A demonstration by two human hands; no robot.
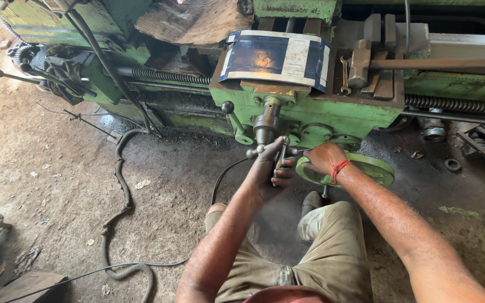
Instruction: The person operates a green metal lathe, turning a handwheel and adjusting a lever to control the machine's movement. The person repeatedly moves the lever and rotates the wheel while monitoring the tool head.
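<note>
Your left hand (270,168) closes round the crank handle (279,154), your right hand (322,158) sits on the green handwheel (366,168); the two nearly touch, with little room between them. Just above, the green lathe front (332,115) blocks any way forward, and a ball-ended lever (232,115) juts out to the left of the crank. Left of your hands, open dirt floor (57,185) is crossed by a hose (122,185) and a thin cable (220,179). Below, your knees (332,235) close the way in.

hose (120,185) on dirt floor | hammer (360,63) and spanner (344,74) on carriage | blue-white sheet (276,59)
</note>
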